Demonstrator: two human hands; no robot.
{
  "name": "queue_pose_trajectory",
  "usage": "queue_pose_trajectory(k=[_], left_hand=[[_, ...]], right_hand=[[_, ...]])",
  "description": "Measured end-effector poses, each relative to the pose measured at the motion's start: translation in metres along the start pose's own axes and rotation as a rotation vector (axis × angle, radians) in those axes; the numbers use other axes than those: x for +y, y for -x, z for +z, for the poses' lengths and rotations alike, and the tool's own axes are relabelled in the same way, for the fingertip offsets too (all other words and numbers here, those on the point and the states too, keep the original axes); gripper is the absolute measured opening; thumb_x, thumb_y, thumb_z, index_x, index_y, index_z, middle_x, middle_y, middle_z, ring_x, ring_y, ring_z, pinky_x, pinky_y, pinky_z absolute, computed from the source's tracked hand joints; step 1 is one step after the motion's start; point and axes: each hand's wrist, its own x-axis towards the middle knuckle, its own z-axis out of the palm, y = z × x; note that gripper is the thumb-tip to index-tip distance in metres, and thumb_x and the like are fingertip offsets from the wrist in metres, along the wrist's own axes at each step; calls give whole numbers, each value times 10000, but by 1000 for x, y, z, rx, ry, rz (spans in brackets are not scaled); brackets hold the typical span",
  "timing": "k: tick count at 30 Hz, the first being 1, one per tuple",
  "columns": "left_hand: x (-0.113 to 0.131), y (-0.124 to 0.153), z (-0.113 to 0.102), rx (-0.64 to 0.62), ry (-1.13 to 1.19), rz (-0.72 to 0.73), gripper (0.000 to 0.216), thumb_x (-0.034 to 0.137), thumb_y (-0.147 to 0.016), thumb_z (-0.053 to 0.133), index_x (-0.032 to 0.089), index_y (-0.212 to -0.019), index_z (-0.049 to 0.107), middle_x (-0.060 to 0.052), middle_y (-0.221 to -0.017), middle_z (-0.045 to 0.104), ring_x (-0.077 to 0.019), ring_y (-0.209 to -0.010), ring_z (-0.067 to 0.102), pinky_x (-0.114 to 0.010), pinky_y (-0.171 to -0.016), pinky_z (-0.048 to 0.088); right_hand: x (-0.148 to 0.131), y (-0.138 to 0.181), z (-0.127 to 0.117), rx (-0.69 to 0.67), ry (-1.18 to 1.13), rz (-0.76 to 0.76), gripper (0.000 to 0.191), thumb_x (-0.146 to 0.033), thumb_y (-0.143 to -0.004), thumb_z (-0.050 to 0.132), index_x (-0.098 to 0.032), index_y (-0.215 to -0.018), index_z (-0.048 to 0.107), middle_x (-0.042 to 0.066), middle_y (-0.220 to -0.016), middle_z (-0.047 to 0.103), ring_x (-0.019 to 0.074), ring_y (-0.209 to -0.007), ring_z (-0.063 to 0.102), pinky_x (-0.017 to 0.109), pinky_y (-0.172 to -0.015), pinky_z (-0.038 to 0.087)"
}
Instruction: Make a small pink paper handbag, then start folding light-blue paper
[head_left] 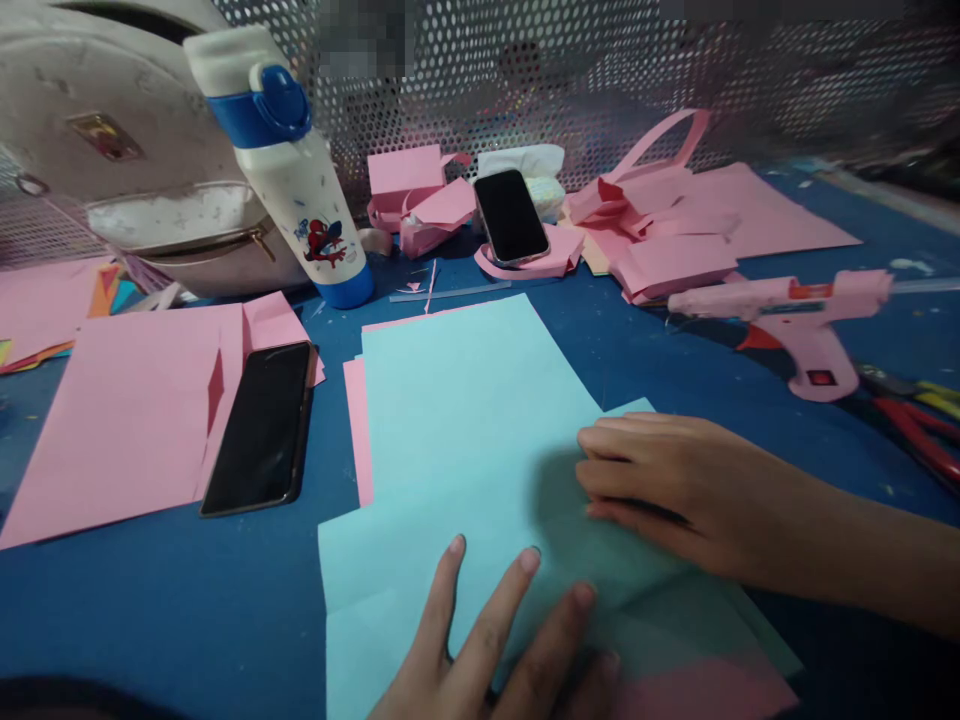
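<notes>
A light blue sheet of paper (457, 400) with fold creases lies on the table, with pink paper (358, 430) showing along its left edge and at the lower right. My left hand (495, 650) rests flat on the lower part of the blue sheet, fingers spread. On the sheet's right side lies my right hand (660, 490), its fingers curled in with the knuckles leftward; what they hold, if anything, is hidden. Its shadow falls on the paper.
A black phone (262, 430) overlaps folded pink paper (142, 410) at left. Behind stand a bottle (300, 190), a bag (150, 150), a second phone (512, 218) and pink paper pieces (675, 265). A pink glue gun (795, 310) and red-handled pliers (919, 425) lie at right.
</notes>
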Motion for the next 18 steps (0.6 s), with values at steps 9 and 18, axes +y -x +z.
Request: queue_pose_trajectory(k=[9, 18], left_hand=[[5, 1, 0, -37, 32, -49, 446, 405, -965, 631, 408, -1395, 514, 48, -1578, 390, -302, -1478, 304, -656, -1212, 158], [4, 6, 5, 5, 60, -46, 425, 371, -996, 582, 359, -1414, 511, 10, -1565, 415, -322, -1468, 325, -655, -1206, 176]], right_hand=[[2, -1, 2, -19, 4, 6, 299, -331, -1026, 416, -213, -780, 540, 15, -785, 557, 195, -693, 510, 318, -637, 308], [2, -1, 1, -22, -7, -11, 293, -316, -1020, 427, -212, -777, 554, 17, -772, 562, 190, -670, 507, 313, -611, 314]])
